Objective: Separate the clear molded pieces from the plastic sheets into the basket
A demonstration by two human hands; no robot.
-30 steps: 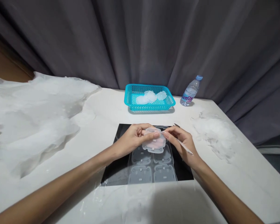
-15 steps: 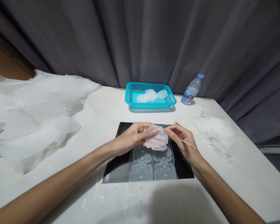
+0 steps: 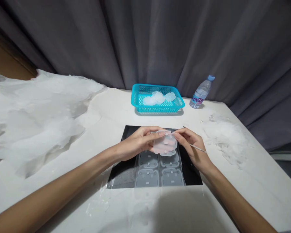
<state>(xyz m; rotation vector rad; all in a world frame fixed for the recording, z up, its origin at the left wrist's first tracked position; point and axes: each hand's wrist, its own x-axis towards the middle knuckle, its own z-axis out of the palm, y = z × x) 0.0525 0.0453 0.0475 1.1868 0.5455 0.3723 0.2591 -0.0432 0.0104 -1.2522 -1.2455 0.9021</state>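
Note:
My left hand [image 3: 138, 142] pinches a small clear plastic piece [image 3: 165, 147] with rounded corners, held just above a black mat [image 3: 121, 171]. My right hand [image 3: 192, 145] grips a thin pointed tool [image 3: 198, 149] like a pen, its fingertips at the piece's right edge. Under both hands a clear sheet of moulded plastic pieces [image 3: 158, 170] lies on the mat.
A teal basket [image 3: 157, 97] with several clear pieces stands behind the mat. A water bottle [image 3: 201, 93] stands to its right. A big heap of white plastic sheets [image 3: 36, 113] fills the left. Clear scraps [image 3: 224, 137] lie at the right. Grey curtain behind.
Both hands have shifted slightly right and the clear piece has turned a little between the fingers. The view has drifted; nothing else moved.

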